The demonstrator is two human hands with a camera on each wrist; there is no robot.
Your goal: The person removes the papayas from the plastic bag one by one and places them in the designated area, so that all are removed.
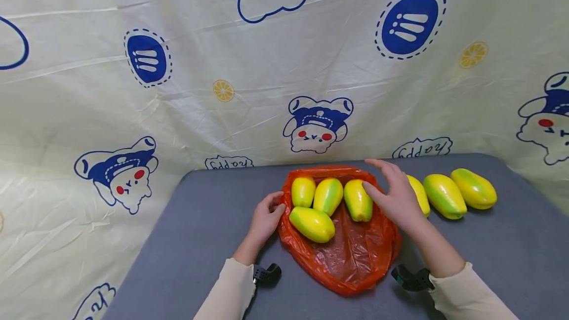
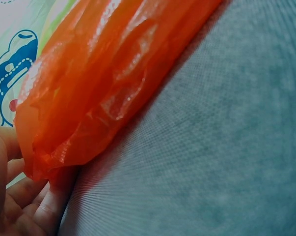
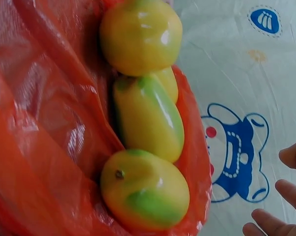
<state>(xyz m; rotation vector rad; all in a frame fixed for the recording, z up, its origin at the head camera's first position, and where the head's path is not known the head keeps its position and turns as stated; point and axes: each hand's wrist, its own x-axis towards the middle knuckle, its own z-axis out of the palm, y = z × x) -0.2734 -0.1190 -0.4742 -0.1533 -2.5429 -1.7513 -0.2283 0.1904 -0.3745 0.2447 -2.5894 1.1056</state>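
A red plastic bag [image 1: 346, 280] lies spread open on the table, its rim rolled into a ring. Several glossy yellow-green papayas [image 1: 312, 224] sit inside, towards its far and left side. My left hand [image 1: 266, 219] pinches the bag's left rim; the left wrist view shows the red film [image 2: 89, 123] running down between thumb and fingers. Over the bag's right rim, my right hand [image 1: 397, 199] is held with thumb and fingers spread and nothing in them. In the right wrist view its fingertips [image 3: 290, 191] are apart from the papayas [image 3: 145, 189].
To the right of the bag, three more papayas [image 1: 444, 196] lie in a row on the grey table [image 1: 213, 221], the nearest partly hidden behind my right hand. A pale printed cloth [image 1: 266, 127] hangs behind the table's back edge.
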